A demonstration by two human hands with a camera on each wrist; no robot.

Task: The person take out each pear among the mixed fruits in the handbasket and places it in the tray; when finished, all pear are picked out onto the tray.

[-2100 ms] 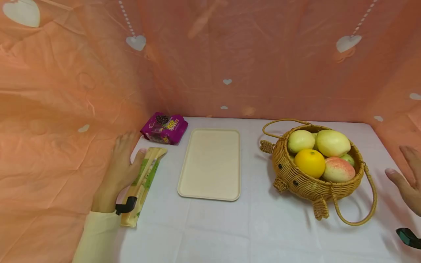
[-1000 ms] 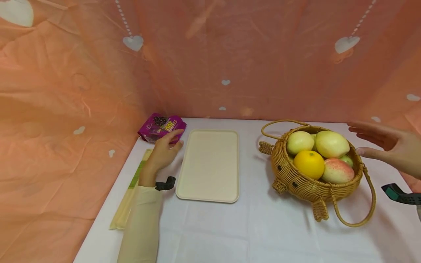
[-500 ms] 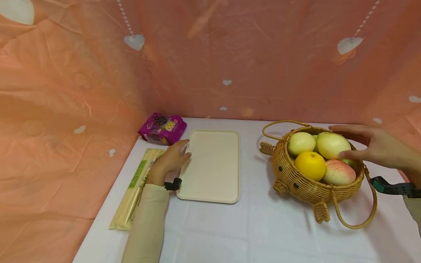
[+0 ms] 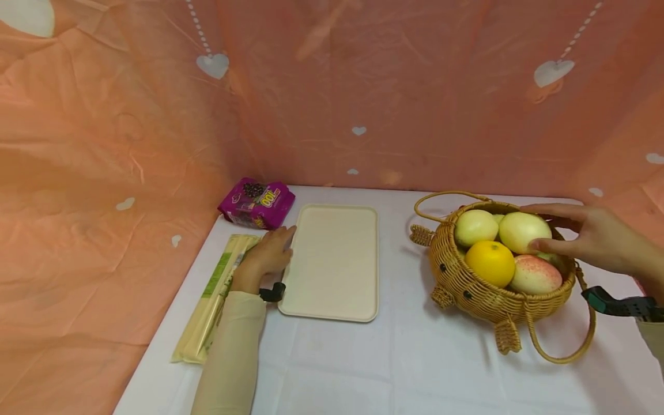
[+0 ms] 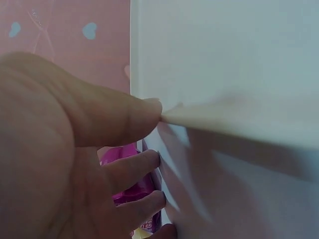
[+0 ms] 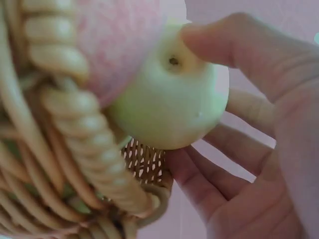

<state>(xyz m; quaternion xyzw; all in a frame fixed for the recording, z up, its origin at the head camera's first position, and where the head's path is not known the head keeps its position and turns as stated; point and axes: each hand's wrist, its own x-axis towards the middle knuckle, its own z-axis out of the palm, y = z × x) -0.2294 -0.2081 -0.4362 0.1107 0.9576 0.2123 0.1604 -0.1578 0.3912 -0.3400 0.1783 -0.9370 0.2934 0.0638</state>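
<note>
My left hand (image 4: pixel 268 252) is at the left rim of the flat cream tray (image 4: pixel 334 259). In the left wrist view the thumb (image 5: pixel 142 117) presses on the rim; the index finger is hidden behind it, and the other fingers curl beside the edge. On the right, my right hand (image 4: pixel 596 236) holds a smooth pale yellow-green fruit (image 4: pixel 524 231) with a brown-centred dimple, thumb in front and fingers behind. That fruit still sits in the wicker basket (image 4: pixel 493 300), with a yellow orange (image 4: pixel 490 264), a blushed peach (image 4: pixel 536 275) and another pale fruit (image 4: pixel 475 229).
A purple snack packet (image 4: pixel 257 203) lies behind my left hand. Long flat packs of noodles (image 4: pixel 212 305) lie along the table's left side, partly under the left forearm. The basket's handles (image 4: pixel 565 360) stick out front and back. Orange curtain (image 4: pixel 394 92) surrounds the white table (image 4: pixel 337 369).
My left hand came rightward from beyond the noodle packs to the tray's left rim, and its fingers drew in. The right hand came left into the basket and closed around the pale fruit.
</note>
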